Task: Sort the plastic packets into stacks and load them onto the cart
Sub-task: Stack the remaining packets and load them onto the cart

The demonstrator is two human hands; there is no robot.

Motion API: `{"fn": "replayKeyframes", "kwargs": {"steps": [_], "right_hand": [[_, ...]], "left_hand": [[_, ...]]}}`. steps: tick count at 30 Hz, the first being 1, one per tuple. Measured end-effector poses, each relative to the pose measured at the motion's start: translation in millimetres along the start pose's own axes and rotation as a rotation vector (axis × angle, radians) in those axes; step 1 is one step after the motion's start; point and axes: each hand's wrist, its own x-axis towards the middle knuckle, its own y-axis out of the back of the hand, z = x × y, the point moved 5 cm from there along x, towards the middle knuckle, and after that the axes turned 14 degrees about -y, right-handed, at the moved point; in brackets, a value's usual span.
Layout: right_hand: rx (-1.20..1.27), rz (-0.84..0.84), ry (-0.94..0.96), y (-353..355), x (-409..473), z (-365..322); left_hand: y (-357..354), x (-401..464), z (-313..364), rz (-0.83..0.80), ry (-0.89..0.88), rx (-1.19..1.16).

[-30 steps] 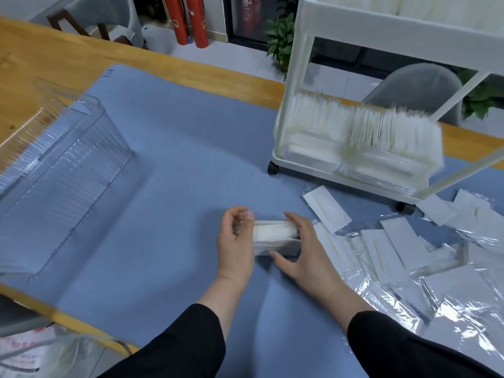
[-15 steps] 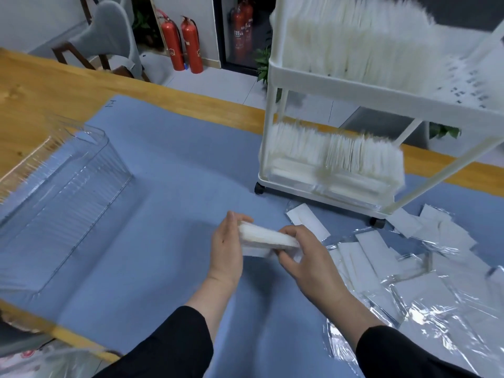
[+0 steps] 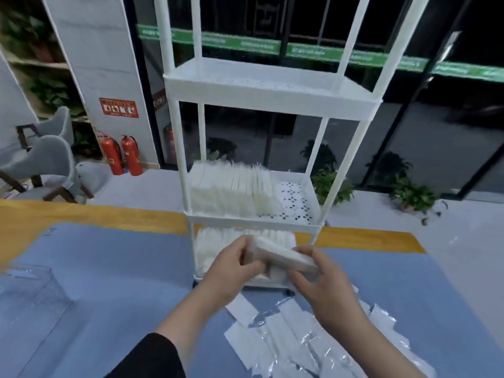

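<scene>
Hands first: both are closed on 1 stack of packets point(image 3: 283, 257), the left hand point(image 3: 231, 266) gripping its near-left end and the right hand point(image 3: 324, 285) cupping its right end, fingers curled around it. The stack is held clear of the worktop, tilted, directly in front of the cart's lowest shelf.

Cart point(image 3: 272, 105): white, 3 shelves in view, standing on the blue mat point(image 3: 109, 282) that covers the wooden worktop point(image 3: 81, 214). Top shelf in view carries nothing visible. Middle shelf holds a row of upright packets point(image 3: 229, 186) filling its left part; its right part is bare perforated floor. Lowest shelf holds a further row point(image 3: 218, 241), partly hidden behind the hands, so how much room remains there cannot be told.

Clear plastic bin point(image 3: 30, 290): at the left edge of the mat, apparently empty.

Loose packets point(image 3: 286, 336): unsorted, scattered on the mat near the right forearm.

Judgement: loading step in hand, 1 sorted stack being carried to the cart. The next move calls for turning the stack upright and setting it against an existing row, most likely in the free space on the middle shelf, while keeping both ends squeezed so the slippery packets do not fan out. Sorting work remains.
</scene>
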Motion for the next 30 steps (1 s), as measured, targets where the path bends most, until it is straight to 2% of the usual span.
{"fn": "replayKeyframes", "kwargs": {"steps": [3, 6, 9, 11, 13, 15, 17, 19, 22, 25, 28, 30], "right_hand": [[-0.09, -0.012, -0.027, 36.9, 0.1, -20.3], [-0.296, -0.032, -0.003, 53.1, 8.3, -39.8], [-0.336, 0.039, -0.016, 54.6, 25.1, -58.2], [-0.304, 0.095, -0.029, 51.4, 38.7, -71.7], [-0.365, 0.182, -0.031, 46.8, 49.9, -87.3], [-0.421, 0.283, -0.01, 43.3, 63.4, -102.1], [-0.432, 0.335, 0.0, 38.0, 80.7, -112.1], [-0.448, 0.372, -0.014, 33.5, 102.4, -115.7], [-0.619, 0.435, -0.026, 25.3, 131.7, -114.4], [-0.721, 0.483, -0.046, 19.5, 149.9, -104.5], [-0.705, 0.528, -0.033, 15.7, 163.0, -97.4], [-0.66, 0.499, -0.081, 11.1, 173.8, -93.7]], "left_hand": [[-8.3, 22.9, 35.6, -0.109, -0.045, 0.125], [-11.0, 45.9, 64.6, -0.215, -0.083, 0.206], [-6.3, 69.7, 87.0, -0.244, -0.115, 0.214], [3.5, 85.0, 94.7, -0.194, -0.116, 0.183], [19.6, 96.9, 96.3, -0.064, -0.127, 0.153], [35.7, 101.9, 98.5, 0.068, -0.186, 0.243], [45.3, 104.3, 99.4, 0.085, -0.221, 0.41], [47.5, 110.0, 97.9, 0.003, -0.237, 0.57], [45.7, 121.5, 89.5, -0.138, -0.225, 0.733], [45.6, 130.3, 75.6, -0.206, -0.195, 0.852], [41.1, 141.0, 65.2, -0.26, -0.225, 0.955], [38.4, 147.1, 56.5, -0.273, -0.251, 0.984]]}}
